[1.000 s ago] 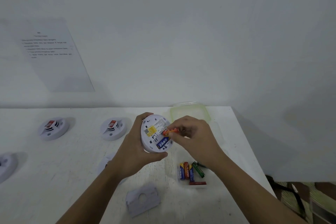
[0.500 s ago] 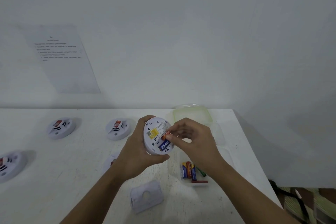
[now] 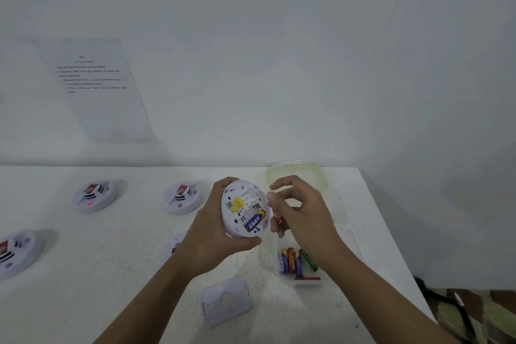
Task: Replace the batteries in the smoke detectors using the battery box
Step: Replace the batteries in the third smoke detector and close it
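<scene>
Left hand (image 3: 220, 234) grips smoke detector (image 3: 245, 208), back side up, above desk (image 3: 83, 288). Blue battery (image 3: 254, 222) seated in bay, long axis diagonal; slot beside it appears vacant. Right hand (image 3: 300, 212) just right of detector, fingers pinched on orange battery (image 3: 277, 216), partly hidden. Battery box (image 3: 307, 282) below right hand, near desk's right edge. Judgement: short leftward move seats it; room open.
</scene>
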`<act>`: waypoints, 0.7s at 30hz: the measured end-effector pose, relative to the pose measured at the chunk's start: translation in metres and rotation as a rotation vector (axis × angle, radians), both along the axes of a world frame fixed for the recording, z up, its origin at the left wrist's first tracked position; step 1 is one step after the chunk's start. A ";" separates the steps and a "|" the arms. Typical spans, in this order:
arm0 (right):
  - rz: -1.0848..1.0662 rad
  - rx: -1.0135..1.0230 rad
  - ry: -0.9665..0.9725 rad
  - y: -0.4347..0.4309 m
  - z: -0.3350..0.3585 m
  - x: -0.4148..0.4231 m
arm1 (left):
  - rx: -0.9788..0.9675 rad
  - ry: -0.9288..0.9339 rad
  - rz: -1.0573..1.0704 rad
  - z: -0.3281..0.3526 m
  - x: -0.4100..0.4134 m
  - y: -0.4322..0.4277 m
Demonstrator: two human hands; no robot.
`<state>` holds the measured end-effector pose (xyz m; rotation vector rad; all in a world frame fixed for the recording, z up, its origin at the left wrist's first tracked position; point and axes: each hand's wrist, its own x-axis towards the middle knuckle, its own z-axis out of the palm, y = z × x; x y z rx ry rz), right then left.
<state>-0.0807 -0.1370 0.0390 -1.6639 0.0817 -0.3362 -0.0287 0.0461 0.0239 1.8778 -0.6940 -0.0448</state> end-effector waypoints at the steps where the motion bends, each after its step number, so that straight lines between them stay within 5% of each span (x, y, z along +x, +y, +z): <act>1: -0.003 -0.028 0.009 -0.001 -0.001 0.000 | 0.000 0.002 -0.001 0.000 0.000 0.000; 6: 0.006 -0.291 0.004 -0.008 -0.010 0.003 | -0.009 0.028 0.007 -0.003 0.001 0.002; 12: -0.028 -0.203 -0.118 0.003 -0.006 -0.004 | 0.004 0.027 0.028 -0.003 0.000 0.001; 21: 0.043 -0.495 -0.400 -0.001 -0.007 -0.001 | -0.011 0.057 -0.026 0.000 -0.001 0.002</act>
